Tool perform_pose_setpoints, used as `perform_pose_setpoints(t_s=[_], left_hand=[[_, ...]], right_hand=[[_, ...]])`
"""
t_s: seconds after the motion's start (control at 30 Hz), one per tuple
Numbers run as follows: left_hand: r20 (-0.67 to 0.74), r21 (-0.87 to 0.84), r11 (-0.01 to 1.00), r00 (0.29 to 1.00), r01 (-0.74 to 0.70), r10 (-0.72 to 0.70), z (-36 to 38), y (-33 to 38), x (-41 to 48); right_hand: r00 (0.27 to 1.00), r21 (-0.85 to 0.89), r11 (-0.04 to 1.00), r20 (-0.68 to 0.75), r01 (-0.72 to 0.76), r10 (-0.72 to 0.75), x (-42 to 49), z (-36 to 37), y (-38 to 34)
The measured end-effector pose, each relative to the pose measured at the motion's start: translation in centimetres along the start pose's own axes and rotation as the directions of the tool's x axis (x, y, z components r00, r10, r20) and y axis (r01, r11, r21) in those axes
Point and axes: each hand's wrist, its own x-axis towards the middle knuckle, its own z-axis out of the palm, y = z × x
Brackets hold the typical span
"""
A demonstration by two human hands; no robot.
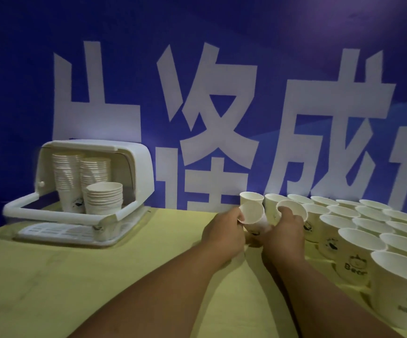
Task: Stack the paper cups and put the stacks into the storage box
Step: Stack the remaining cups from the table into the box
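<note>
My left hand [222, 231] grips a tilted paper cup [254, 217]. My right hand [286, 229] grips a second cup [295, 209]; storage box [139, 162] at ten o'clock.

Paper cups [358, 245] white with dark printed logos; storage box [139, 164] white; bench [100, 276] yellow-green; backdrop [270, 32] blue with white characters.

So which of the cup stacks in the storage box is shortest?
The front stack, nearest the camera; the back-left stack and back-right stack stand clearly taller.
</note>
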Motion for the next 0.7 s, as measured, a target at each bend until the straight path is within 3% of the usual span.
perform_pose_setpoints(t_s=[0.23, 0.5, 0.6, 0.7], left_hand=[[-0.129, 0.011, 0.996, 0.988, -0.089, 0.090, -4.6, 0.9, -0.1], [-0.214, 0.128, 0.963, 0.942, -0.236, 0.259, -14.9, -2.9, -2.9], [-0.339, 0.192, 0.943, 0.883, -0.272, 0.324, -19.3, -5.1, -3.2], [-0.508, 0.238, 0.931, 0.781, -0.278, 0.363, -22.6, -7.7, -3.3]], right_hand=[[0.981, 0.094, 0.981, -0.103, 0.172, -0.163, -1.1, -1.2, -1.7], [0.900, 0.090, 0.895, -0.039, 0.437, -0.435, -4.6, -0.8, -5.3], [0.880, 0.130, 0.872, -0.012, 0.472, -0.475, -6.2, 0.2, -7.8], [0.864, 0.240, 0.840, 0.011, 0.486, -0.503, -7.5, 1.3, -11.2]])
